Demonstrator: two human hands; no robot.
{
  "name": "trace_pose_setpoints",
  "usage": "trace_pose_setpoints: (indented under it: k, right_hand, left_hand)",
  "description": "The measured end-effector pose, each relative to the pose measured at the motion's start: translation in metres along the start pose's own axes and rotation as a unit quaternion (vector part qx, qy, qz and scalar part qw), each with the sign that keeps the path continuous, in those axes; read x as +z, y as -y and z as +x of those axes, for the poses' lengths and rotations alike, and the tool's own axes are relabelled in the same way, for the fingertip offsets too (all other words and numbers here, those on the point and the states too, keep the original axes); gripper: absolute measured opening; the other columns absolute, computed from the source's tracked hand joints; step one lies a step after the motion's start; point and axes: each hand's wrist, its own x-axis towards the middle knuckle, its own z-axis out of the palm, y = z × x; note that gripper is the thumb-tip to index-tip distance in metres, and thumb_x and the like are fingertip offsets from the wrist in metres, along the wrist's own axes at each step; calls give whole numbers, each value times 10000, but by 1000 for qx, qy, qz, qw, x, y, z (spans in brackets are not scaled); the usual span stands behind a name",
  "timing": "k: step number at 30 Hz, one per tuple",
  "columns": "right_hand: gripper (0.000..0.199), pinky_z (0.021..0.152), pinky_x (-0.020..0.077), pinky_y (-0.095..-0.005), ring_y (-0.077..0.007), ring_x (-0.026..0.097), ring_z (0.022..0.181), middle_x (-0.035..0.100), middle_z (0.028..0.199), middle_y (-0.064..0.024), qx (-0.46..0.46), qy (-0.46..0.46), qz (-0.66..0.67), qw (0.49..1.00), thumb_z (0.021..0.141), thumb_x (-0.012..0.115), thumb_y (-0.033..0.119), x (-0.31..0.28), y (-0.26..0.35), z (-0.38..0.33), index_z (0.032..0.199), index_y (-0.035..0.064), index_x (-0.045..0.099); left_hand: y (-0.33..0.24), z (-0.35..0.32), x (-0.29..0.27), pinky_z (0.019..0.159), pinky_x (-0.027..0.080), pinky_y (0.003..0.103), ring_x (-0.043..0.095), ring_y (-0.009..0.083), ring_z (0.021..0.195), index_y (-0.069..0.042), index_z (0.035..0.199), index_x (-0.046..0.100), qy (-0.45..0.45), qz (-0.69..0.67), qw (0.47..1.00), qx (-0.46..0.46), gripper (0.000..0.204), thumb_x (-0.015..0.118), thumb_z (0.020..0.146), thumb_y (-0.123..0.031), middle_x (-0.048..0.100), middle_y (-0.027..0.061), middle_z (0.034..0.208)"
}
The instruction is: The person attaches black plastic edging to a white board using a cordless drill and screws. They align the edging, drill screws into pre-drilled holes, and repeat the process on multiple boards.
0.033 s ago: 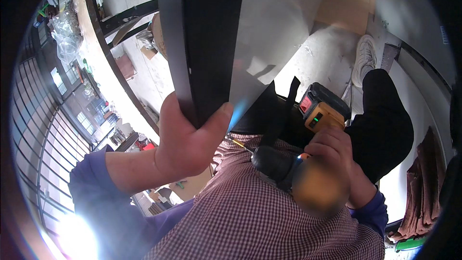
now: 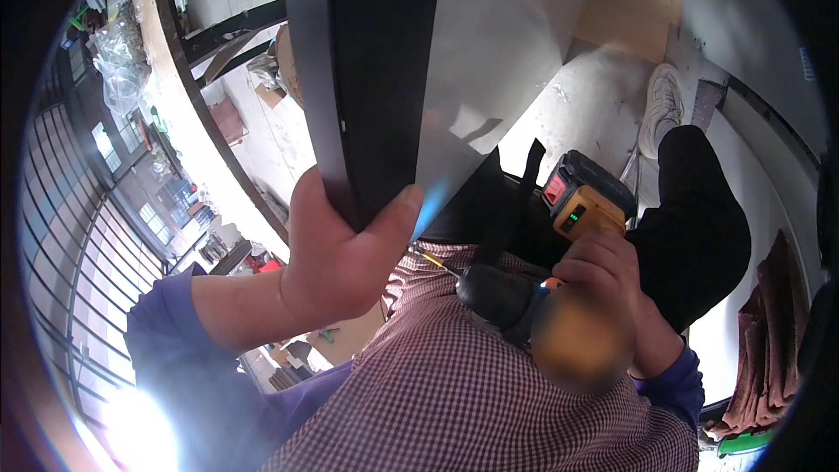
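My left hand is closed round the near end of a long black board, its thumb on the front face and the fingers hidden behind. A pale, glossy face runs along the board's right side. My right hand grips the handle of a yellow and black cordless drill, held sideways in front of the checked apron. Its thin bit points left toward the board's lower end, close to my left hand. Whether the tip touches the board, I cannot tell. Green lights glow on the battery end.
At the left stands a pale-edged bench or shelf frame with clear plastic wrapping beyond it. A barred window is at far left. My shoe rests on the floor at right, near brown folded cloth. Cardboard lies below my left arm.
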Motion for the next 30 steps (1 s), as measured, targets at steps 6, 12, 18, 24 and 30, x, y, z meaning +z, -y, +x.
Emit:
trace_pose_setpoints:
  k: [6,12,18,24,30]
  right_hand:
    - [292,630,518,-344,-212,636,737,617,787,-46,-20,18,17,1000,644,740,176,-1,-4,5,904,110,624]
    - [300,641,518,-351,-220,642,756,624,803,-45,-33,39,1,999,638,742,177,-4,-8,5,910,123,626]
    - [306,654,519,-352,-224,642,767,625,808,-38,-30,40,-12,999,642,741,182,-4,-8,4,920,128,625]
    - [328,640,518,-347,-223,644,767,631,815,-46,-40,37,-3,999,645,738,178,-4,-9,5,943,122,613]
    - [318,634,520,-345,-226,648,755,627,810,-54,-43,32,10,999,652,731,177,-4,-6,9,940,121,610]
  left_hand:
    - [1,3,3,573,452,276,585,97,662,15,884,596,-44,-28,999,-14,134,672,835,-84,617,47,716]
    - [1,2,1,542,437,288,557,123,596,10,841,589,-61,25,998,-23,137,672,821,-98,583,46,682]
    - [0,4,-6,672,590,323,701,220,765,22,1045,609,1,58,998,-21,244,652,886,-159,684,135,886]
    - [-3,5,-6,658,583,315,698,213,754,13,1022,623,14,15,1000,-23,214,652,878,-143,686,124,894]
    - [-3,4,0,556,430,291,539,112,604,10,879,588,-9,-22,1000,-10,108,633,811,-61,576,40,682]
